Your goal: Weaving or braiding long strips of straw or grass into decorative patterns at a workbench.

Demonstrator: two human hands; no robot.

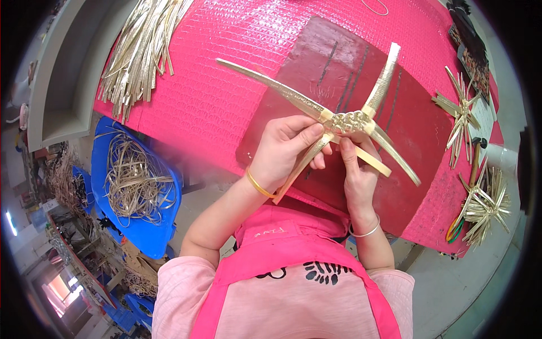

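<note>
Between my two hands is a gold woven strap piece, with a braided middle and long flat ends reaching out in several directions. Bands of pale yellow tape wrap the straps beside the braid. My left hand pinches the braid's left end between thumb and fingers, and one strap hangs down past its fingertips. Closed at the lower edge of the braid, my right hand has its thumb up against the piece. A pale tan strip sticks out to the right behind that thumb. The fingers' undersides are hidden.
Under the piece lies a dark red board on a pink-covered table. Loose gold strips lie at the far left. A blue bin holds tangled strips. At right are gold strap bundles and a hammer.
</note>
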